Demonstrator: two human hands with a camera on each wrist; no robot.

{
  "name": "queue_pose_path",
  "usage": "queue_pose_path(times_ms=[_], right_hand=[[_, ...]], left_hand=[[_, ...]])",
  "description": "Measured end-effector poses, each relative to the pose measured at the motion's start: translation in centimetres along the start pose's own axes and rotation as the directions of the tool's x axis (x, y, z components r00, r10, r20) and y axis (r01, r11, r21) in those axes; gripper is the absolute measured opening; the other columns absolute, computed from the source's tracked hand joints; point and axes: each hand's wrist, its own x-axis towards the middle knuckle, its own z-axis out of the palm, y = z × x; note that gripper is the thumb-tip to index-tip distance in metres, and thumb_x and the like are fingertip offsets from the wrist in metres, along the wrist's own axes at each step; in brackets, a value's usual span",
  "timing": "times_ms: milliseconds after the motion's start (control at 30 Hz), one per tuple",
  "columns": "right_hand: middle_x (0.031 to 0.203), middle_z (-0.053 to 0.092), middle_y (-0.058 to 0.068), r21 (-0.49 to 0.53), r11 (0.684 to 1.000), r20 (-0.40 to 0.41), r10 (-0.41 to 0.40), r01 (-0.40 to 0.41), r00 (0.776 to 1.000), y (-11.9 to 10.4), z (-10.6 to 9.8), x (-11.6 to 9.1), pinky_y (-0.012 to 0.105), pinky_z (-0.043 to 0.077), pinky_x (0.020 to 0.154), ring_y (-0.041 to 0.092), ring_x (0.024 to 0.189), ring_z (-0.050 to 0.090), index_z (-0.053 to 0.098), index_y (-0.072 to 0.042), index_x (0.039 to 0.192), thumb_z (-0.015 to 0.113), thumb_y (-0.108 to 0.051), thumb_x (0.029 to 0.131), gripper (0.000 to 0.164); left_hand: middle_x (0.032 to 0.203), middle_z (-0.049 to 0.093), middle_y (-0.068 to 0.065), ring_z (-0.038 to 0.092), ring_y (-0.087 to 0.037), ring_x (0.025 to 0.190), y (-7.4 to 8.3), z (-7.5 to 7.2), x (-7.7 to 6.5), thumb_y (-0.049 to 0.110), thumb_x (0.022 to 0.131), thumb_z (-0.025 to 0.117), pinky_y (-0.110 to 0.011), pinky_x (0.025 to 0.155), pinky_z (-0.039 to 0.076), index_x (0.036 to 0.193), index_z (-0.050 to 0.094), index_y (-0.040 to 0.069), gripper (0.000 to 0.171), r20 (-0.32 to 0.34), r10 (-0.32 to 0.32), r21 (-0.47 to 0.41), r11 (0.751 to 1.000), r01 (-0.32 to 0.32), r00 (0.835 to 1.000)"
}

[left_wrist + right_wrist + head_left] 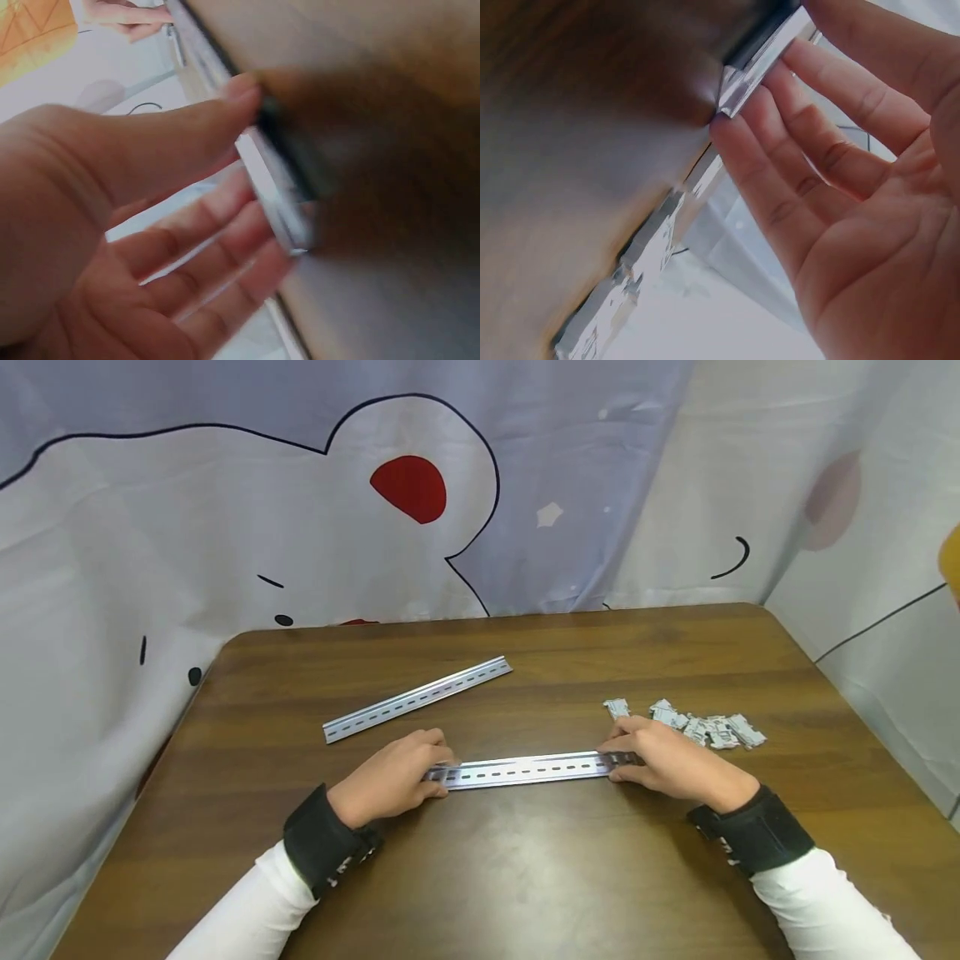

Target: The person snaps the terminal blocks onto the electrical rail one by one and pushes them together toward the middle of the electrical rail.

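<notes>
A person's two bare hands hold a slotted metal rail that runs left to right across the middle of a brown, wood-grained table [510,885]. The left hand [401,777] grips the left end of this near rail [528,771], and the right hand [663,760] grips the right end. On each hand the fingers are clamped on the rail, thumb along the near edge and the others along the far edge. Whether the rail rests on the table or is slightly raised cannot be told.

A second, similar metal rail, the far rail [420,699], lies untouched beyond the left hand, slanting so that its right end is farther away. Just beyond the right hand, one small pale piece [617,708] lies apart from a loose cluster of similar pieces [708,731] to its right. Their markings are too small to read.

The work appears to be at an early stage. The near rail is in hand at both ends, its visible top bears nothing, and no piece sits on the far rail. The small pieces are all loose, and the far rail is yet to be handled alongside the near one, if it is needed.
</notes>
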Motion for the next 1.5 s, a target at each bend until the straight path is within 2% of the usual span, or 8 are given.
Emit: queue_pose_path(times_ms=[133,233,400,533,800,1067,1300,1500], right_hand=[[0.095,0.068,0.004,0.010,1.000,-0.019,0.018,-0.018,1.000,0.5,-0.1,0.3,0.029,0.051,0.068,0.016,0.080,0.064,0.077,-0.008,0.103,0.083,-0.020,0.078,0.028],[0.091,0.069,0.010,-0.001,0.994,-0.100,0.108,-0.109,0.989,0.7,-0.3,1.1,0.032,0.050,0.064,0.020,0.075,0.064,0.076,-0.002,0.104,0.081,-0.019,0.080,0.029],[0.094,0.069,0.023,0.012,0.930,-0.191,0.362,-0.367,0.912,1.7,-0.7,2.3,0.044,0.052,0.066,0.034,0.081,0.066,0.072,0.008,0.107,0.075,-0.013,0.085,0.031],[0.096,0.069,0.026,0.018,0.894,-0.147,0.446,-0.448,0.883,2.3,-0.6,2.8,0.050,0.051,0.071,0.038,0.086,0.065,0.070,0.010,0.109,0.073,-0.016,0.087,0.034],[0.105,0.062,0.029,0.075,0.883,-0.078,0.468,-0.463,0.880,2.6,-0.4,3.3,0.051,0.049,0.075,0.042,0.094,0.061,0.060,0.009,0.126,0.073,-0.007,0.085,0.045],[0.082,0.068,0.011,0.155,0.856,-0.008,0.500,-0.492,0.866,2.2,-2.0,3.1,0.033,0.047,0.063,0.024,0.074,0.062,0.069,0.000,0.101,0.081,-0.016,0.078,0.030],[0.081,0.072,0.010,0.118,0.847,-0.007,0.523,-0.519,0.852,1.7,-4.1,1.9,0.027,0.042,0.055,0.021,0.068,0.064,0.069,-0.005,0.090,0.082,-0.019,0.077,0.023],[0.065,0.072,0.005,0.198,0.834,0.063,0.513,-0.515,0.856,1.6,-5.4,1.4,0.027,0.045,0.048,0.015,0.050,0.066,0.069,-0.003,0.087,0.081,-0.014,0.077,0.019]], left_hand=[[0.092,0.065,-0.005,0.061,-0.019,0.083,-0.5,0.3,0.7,0.016,0.078,0.083,-0.027,0.070,0.048,0.107,0.077,0.006,0.031,0.008,-0.050,-0.110,0.993,0.050,0.999],[0.092,0.066,-0.006,0.063,-0.021,0.083,-0.6,0.2,0.9,0.015,0.076,0.084,-0.026,0.069,0.047,0.108,0.077,0.005,0.034,0.036,-0.100,-0.160,0.982,0.104,0.994],[0.093,0.066,-0.006,0.063,-0.021,0.083,-0.6,0.2,1.2,0.015,0.075,0.085,-0.024,0.067,0.046,0.111,0.077,0.008,0.038,0.045,-0.136,-0.168,0.976,0.141,0.990],[0.092,0.066,-0.006,0.063,-0.021,0.082,-0.6,0.2,1.5,0.016,0.074,0.086,-0.023,0.065,0.046,0.111,0.077,0.009,0.039,0.036,-0.122,-0.151,0.980,0.126,0.992],[0.091,0.065,-0.006,0.061,-0.020,0.079,-0.5,0.3,1.4,0.015,0.073,0.086,-0.022,0.063,0.044,0.112,0.076,0.008,0.040,0.028,-0.148,-0.169,0.974,0.151,0.989],[0.090,0.066,-0.007,0.061,-0.020,0.079,-0.6,0.2,1.3,0.016,0.074,0.086,-0.022,0.062,0.044,0.113,0.075,0.008,0.041,0.030,-0.155,-0.177,0.971,0.158,0.987],[0.090,0.066,-0.008,0.060,-0.021,0.077,-0.6,0.1,1.3,0.016,0.074,0.086,-0.022,0.060,0.042,0.113,0.075,0.008,0.040,0.033,-0.161,-0.191,0.968,0.165,0.986],[0.090,0.066,-0.008,0.061,-0.021,0.078,-0.7,0.1,1.3,0.016,0.074,0.086,-0.022,0.060,0.042,0.112,0.076,0.008,0.040,0.026,-0.159,-0.187,0.969,0.161,0.987]])
